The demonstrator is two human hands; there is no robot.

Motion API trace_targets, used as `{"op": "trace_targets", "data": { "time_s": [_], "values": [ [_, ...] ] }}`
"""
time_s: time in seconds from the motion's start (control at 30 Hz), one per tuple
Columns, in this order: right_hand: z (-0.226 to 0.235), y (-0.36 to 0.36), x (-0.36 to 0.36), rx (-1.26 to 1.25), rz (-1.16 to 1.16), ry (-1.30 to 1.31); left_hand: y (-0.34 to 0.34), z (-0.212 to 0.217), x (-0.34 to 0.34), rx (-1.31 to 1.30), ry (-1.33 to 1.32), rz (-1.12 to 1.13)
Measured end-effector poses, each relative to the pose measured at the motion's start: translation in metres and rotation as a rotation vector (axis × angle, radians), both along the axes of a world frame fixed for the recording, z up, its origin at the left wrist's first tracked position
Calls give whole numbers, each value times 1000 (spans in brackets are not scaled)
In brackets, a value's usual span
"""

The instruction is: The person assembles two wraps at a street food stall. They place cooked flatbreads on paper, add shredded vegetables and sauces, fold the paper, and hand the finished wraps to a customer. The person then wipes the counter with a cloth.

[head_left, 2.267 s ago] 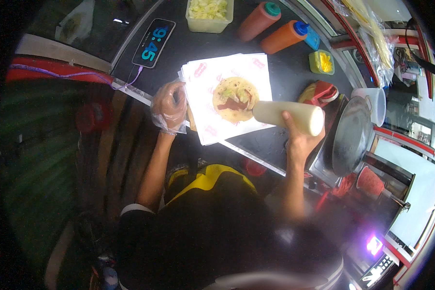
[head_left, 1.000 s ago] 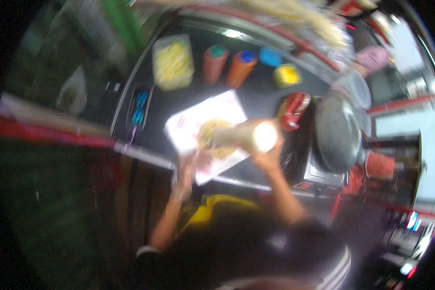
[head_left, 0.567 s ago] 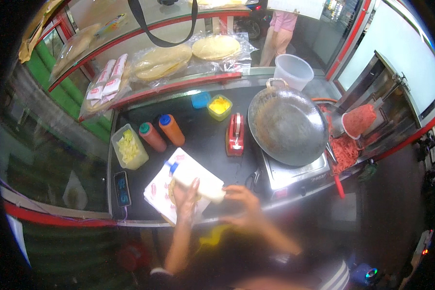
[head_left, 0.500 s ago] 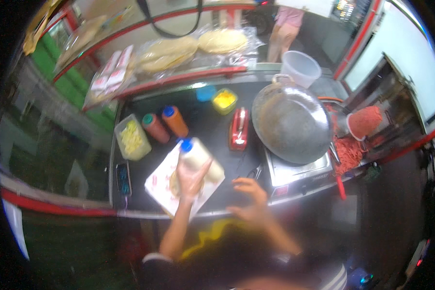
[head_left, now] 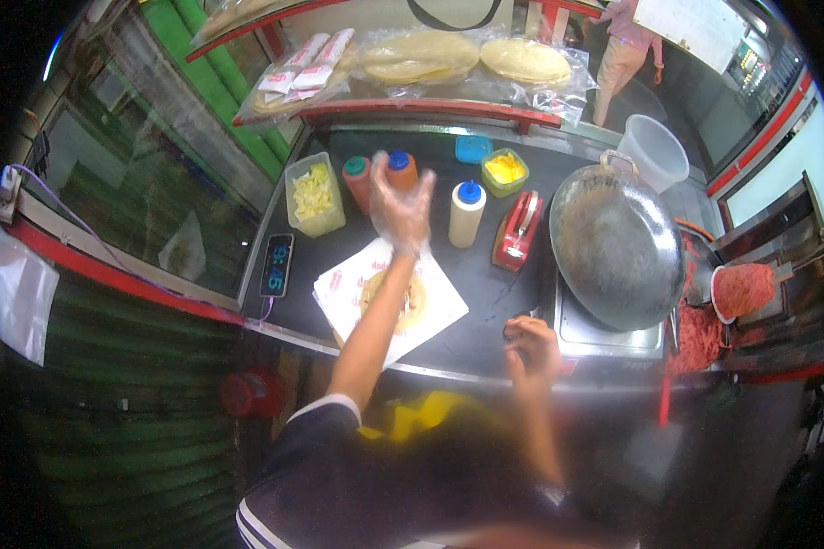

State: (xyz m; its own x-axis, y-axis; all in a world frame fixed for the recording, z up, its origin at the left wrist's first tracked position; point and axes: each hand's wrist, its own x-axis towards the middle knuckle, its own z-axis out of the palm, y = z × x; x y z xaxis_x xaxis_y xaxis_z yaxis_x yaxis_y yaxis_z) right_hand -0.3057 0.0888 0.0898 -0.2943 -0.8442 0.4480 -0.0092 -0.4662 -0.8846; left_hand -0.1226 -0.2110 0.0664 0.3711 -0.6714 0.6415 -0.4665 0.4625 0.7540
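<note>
My left hand (head_left: pixel 399 215), in a clear plastic glove, reaches over the counter with thumb and fingers spread. Its fingertips are at an orange sauce bottle (head_left: pixel 400 165) with a blue cap, partly hidden behind them; I cannot tell whether they touch. A red sauce bottle (head_left: pixel 357 186) with a green cap stands just left. Under my left forearm, a round flatbread (head_left: pixel 415 302) lies on white printed paper (head_left: pixel 442 308). A white sauce bottle (head_left: pixel 466 220) with a blue cap stands upright beyond the paper. My right hand (head_left: pixel 534 352), fingers loosely bent and thumb apart, hovers at the counter's front edge.
A tub of chopped greens (head_left: pixel 317 222) and a phone (head_left: pixel 277 265) are at left. Further right stand a yellow-filled tub (head_left: pixel 505 183), a red box-shaped item (head_left: pixel 519 231) and a large wok (head_left: pixel 616 247) over a burner. Bagged flatbreads (head_left: pixel 421 57) lie on the shelf behind.
The white bottle has left my left hand and stands on the counter. That hand has moved toward the orange bottle. My right hand's fingers have curled more. The view has shifted.
</note>
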Motion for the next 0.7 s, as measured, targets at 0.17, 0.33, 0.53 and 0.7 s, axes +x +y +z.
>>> {"op": "trace_targets", "data": {
  "time_s": [0.17, 0.33, 0.53, 0.7],
  "values": [
    [-11, -9, 12, 197, 157, 34, -23, 41, 53, 526, -206, -200],
    [25, -67, 76, 629, 612, -614, 114, 82, 88, 0, 222, -258],
    [170, -129, 91, 61, 396, -542, 211, 66, 138, 69, -38, -256],
    [115, -99, 89, -101, 47, 308, 219, 30, 223, 430, -81, 240]
  ]
}}
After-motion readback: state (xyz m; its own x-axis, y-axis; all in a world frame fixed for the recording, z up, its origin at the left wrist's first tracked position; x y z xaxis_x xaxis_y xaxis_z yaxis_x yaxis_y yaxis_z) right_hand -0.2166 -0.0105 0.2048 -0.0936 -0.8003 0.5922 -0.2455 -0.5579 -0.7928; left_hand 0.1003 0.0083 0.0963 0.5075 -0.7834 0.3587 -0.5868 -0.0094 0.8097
